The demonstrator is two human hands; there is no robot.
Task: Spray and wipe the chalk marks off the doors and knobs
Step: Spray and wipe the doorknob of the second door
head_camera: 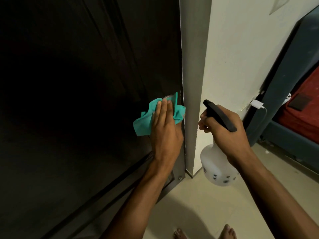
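Observation:
A dark brown door [77, 83] fills the left half of the view. My left hand [165, 125] lies flat with straight fingers on a teal cloth [146, 121], pressing it against the door near its right edge. A bit of a metallic knob [168, 96] shows just above the fingertips; the rest is hidden by cloth and hand. My right hand [222, 125] grips the neck and black trigger head of a white spray bottle [217, 169], held beside the door frame with the nozzle pointing left. No chalk marks are visible on the dark door.
A grey door frame [193, 83] and a cream wall [241, 49] stand to the right of the door. At far right are a dark blue bed frame [283, 94] with a red cover, and a white charger [257, 104] plugged into the wall. My bare feet show on the pale tile floor [198, 204].

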